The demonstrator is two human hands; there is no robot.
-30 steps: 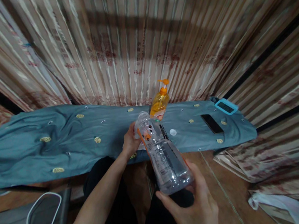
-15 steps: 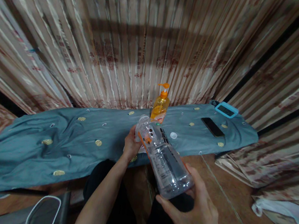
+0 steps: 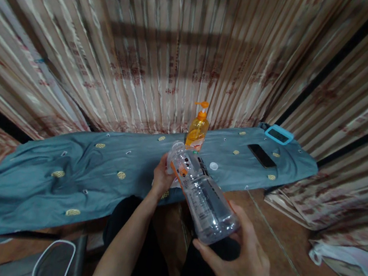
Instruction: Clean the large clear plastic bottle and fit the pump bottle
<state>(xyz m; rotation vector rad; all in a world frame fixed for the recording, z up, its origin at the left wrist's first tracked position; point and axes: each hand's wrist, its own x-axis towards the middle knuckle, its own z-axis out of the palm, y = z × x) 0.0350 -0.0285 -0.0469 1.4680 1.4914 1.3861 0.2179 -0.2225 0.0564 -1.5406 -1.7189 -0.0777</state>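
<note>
Curtain [image 3: 168,60], striped, fills the backgrnd. Blue cloth [image 3: 68,175] w/ yellow dots covers a long low surface in front of it. Clear plastic bottle [image 3: 201,192], uncapped, tilted, held above the cloth's near edge over the lap: right hand [image 3: 242,265] cups its base, left hand [image 3: 162,179] grasps the neck end. Orange pump bottle [image 3: 198,128] stands upright just behind. Black phone [image 3: 261,156] and blue-framed device [image 3: 278,135] lie far right. White cap [image 3: 213,165] lies on the cloth near the clear bottle.
</note>
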